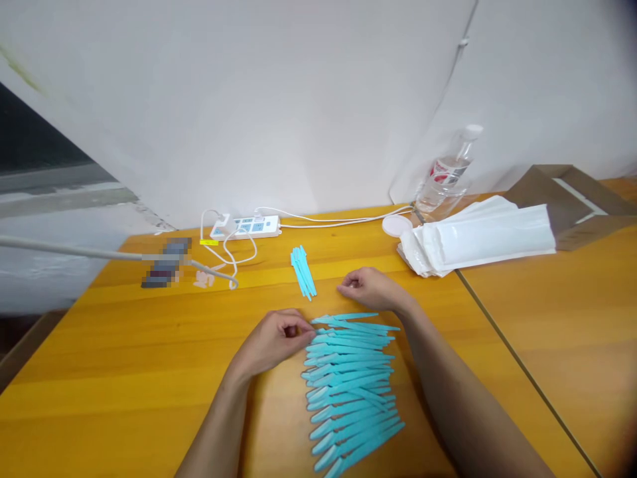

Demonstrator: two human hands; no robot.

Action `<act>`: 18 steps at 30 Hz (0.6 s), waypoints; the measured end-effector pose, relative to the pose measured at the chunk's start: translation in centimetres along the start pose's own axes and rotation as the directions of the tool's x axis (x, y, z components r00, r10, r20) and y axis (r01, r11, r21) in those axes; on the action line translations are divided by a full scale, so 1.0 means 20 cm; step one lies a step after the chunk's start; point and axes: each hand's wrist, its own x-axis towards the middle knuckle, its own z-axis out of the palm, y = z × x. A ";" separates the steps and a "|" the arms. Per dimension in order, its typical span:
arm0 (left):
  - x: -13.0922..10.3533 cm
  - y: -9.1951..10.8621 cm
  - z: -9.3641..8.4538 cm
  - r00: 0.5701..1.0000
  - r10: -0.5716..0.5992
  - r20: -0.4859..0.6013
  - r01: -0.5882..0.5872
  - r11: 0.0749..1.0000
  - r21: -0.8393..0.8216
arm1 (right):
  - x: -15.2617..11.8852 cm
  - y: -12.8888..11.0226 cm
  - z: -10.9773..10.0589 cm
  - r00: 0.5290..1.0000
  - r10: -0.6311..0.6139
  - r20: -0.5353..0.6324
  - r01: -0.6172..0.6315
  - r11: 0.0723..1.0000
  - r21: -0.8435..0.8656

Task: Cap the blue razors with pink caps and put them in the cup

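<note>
Several slim light-blue sticks (353, 382) lie side by side in a long column on the wooden table, wider pale ends to the left. At the column's upper left, my left hand (273, 340) has thumb and forefinger pinched at the end of a stick. My right hand (371, 289) is above the column's top right, its fingers curled and closed; anything between them is too small to make out. A small bunch of the same blue sticks (303, 272) lies farther back, to the left of my right hand.
A white power strip (253, 227) with cables and a blurred dark object (167, 263) are at the back left. A round lid (397, 226), clear bottle (448, 172), white packets (492, 239) and open cardboard box (572, 209) stand or lie back right.
</note>
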 end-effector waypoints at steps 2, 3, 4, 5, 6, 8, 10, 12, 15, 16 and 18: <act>0.00 0.00 -0.02 1.000 -0.002 -0.023 0.003 1.000 0.025 | 0.06 -0.05 0.04 0.998 0.034 -0.057 -0.036 0.999 -0.034; -0.01 -0.01 -0.04 0.999 -0.016 -0.042 0.018 0.999 0.030 | 0.10 -0.08 0.06 0.996 0.049 -0.081 -0.054 0.997 -0.057; -0.01 -0.02 -0.07 0.997 -0.036 -0.070 0.038 0.999 0.032 | 0.14 -0.11 0.08 0.993 0.063 -0.103 -0.072 0.994 -0.086; -0.02 -0.04 -0.11 0.992 -0.060 -0.110 0.064 0.997 0.033 | 0.18 -0.15 0.10 0.990 0.076 -0.120 -0.090 0.989 -0.114; -0.04 -0.07 -0.16 0.983 -0.086 -0.161 0.093 0.995 0.038 | 0.22 -0.18 0.12 0.987 0.093 -0.132 -0.111 0.984 -0.138; -0.07 -0.15 -0.28 0.948 -0.140 -0.287 0.166 0.984 0.069 | 0.29 -0.25 0.16 0.985 0.104 -0.139 -0.126 0.979 -0.160; -0.12 -0.25 -0.43 0.879 -0.185 -0.439 0.270 0.953 0.138 | 0.34 -0.28 0.19 0.984 0.108 -0.139 -0.130 0.978 -0.162; -0.17 -0.37 -0.59 0.771 -0.214 -0.600 0.425 0.874 0.234 | 0.37 -0.29 0.22 0.985 0.112 -0.134 -0.133 0.979 -0.152; -0.20 -0.50 -0.82 0.569 -0.175 -0.804 0.702 0.613 0.363 | 0.39 -0.27 0.23 0.986 0.120 -0.112 -0.131 0.986 -0.101; -0.20 -0.53 -0.88 0.551 -0.140 -0.823 0.731 0.556 0.395 | 0.39 -0.26 0.23 0.987 0.125 -0.105 -0.133 0.988 -0.074; -0.16 -0.57 -0.98 0.575 -0.088 -0.813 0.732 0.499 0.464 | 0.39 -0.25 0.22 0.986 0.136 -0.091 -0.138 0.990 -0.008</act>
